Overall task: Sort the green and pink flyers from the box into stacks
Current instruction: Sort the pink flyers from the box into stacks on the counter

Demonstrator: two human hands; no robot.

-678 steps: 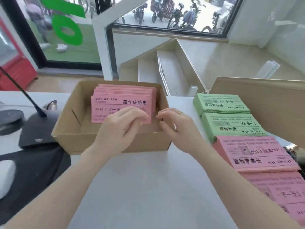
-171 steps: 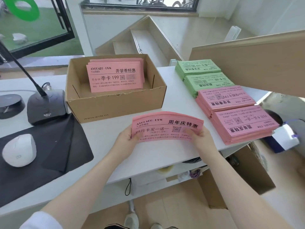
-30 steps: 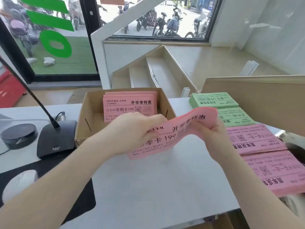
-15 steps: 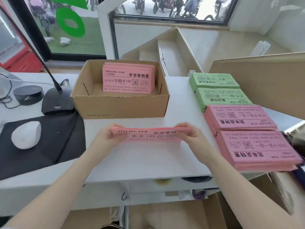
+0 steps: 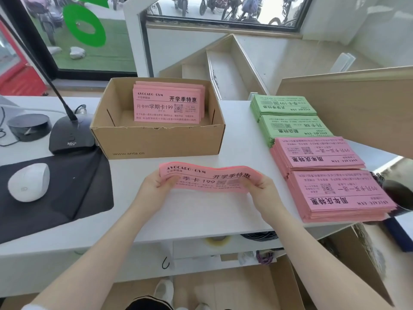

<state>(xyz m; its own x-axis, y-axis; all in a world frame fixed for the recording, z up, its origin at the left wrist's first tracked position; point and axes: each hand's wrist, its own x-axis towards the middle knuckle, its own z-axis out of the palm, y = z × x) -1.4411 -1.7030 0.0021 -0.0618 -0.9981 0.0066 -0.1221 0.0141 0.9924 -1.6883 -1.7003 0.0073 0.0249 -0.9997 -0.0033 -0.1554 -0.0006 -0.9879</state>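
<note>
Pink flyer bundle [image 5: 207,180] now flatter and lower than half second ago, when I held it on edge; a second ago it was raised by box. My left hand [image 5: 156,186] grasps left end, right hand [image 5: 260,187] grasps right end, low over white surface [image 5: 201,211]. Box [image 5: 156,142] behind holds more pink flyers [image 5: 167,104]. Green stacks [image 5: 288,117] and pink stacks [image 5: 330,175] at right. Likely next: add bundle to matching stack.

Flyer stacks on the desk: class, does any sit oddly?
Yes. The nearest pink stack juts past the desk edge at its right corner, and its sheets are fanned unevenly. The green stacks look tidier.
</note>
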